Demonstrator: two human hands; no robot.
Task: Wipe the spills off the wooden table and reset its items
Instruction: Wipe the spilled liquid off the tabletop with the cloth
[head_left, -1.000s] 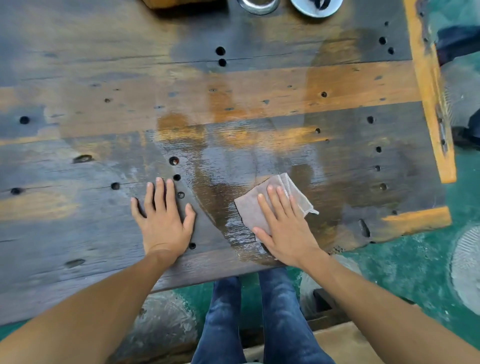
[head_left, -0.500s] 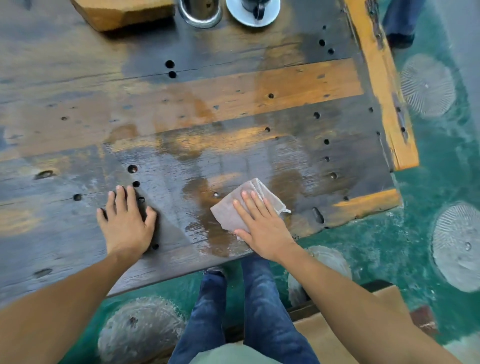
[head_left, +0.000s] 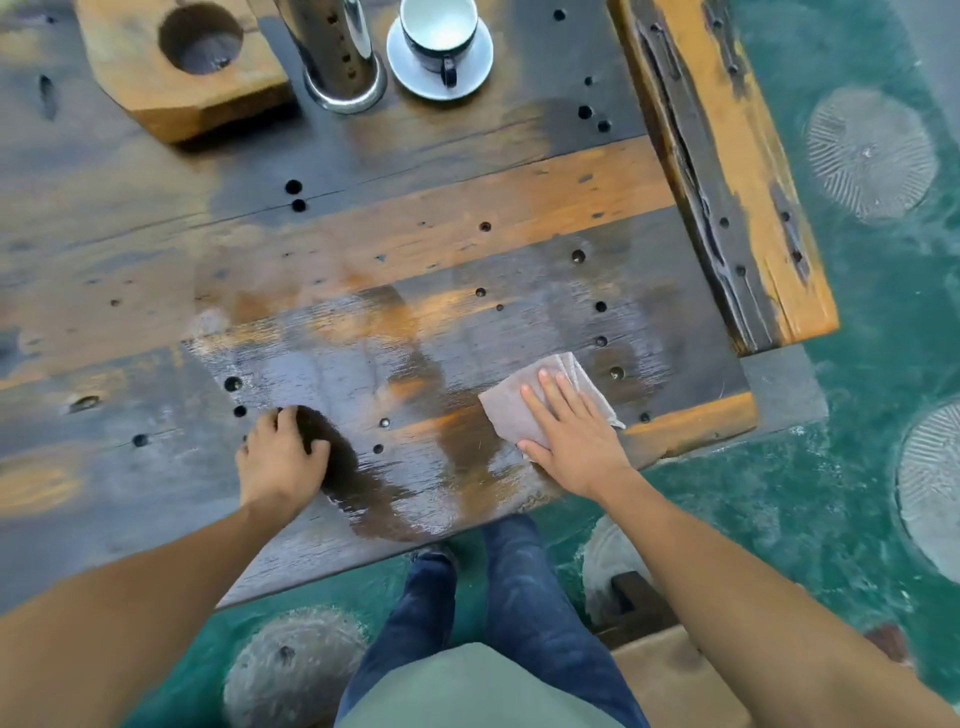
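The weathered wooden table (head_left: 415, 234) has a shiny wet patch (head_left: 415, 467) near its front edge. My right hand (head_left: 576, 441) lies flat, fingers spread, pressing a grey cloth (head_left: 511, 410) onto the wet wood near the front right corner. My left hand (head_left: 280, 457) rests on the table left of the wet patch with its fingers curled under and nothing in it. At the far edge stand a wooden block with a round hole (head_left: 171, 67), a perforated metal cylinder (head_left: 337, 57) and a dark cup (head_left: 439, 36) on a white saucer (head_left: 478, 67).
A raised orange-and-black plank (head_left: 727, 171) runs along the table's right side. Beyond it lies a green floor (head_left: 857, 364) with round grey pads. A wooden bench (head_left: 670, 675) sits low right, beside my legs in jeans.
My right hand has slid the cloth rightward toward the front right corner. My left hand went from flat with spread fingers to curled. The view tilted up, showing the far items.
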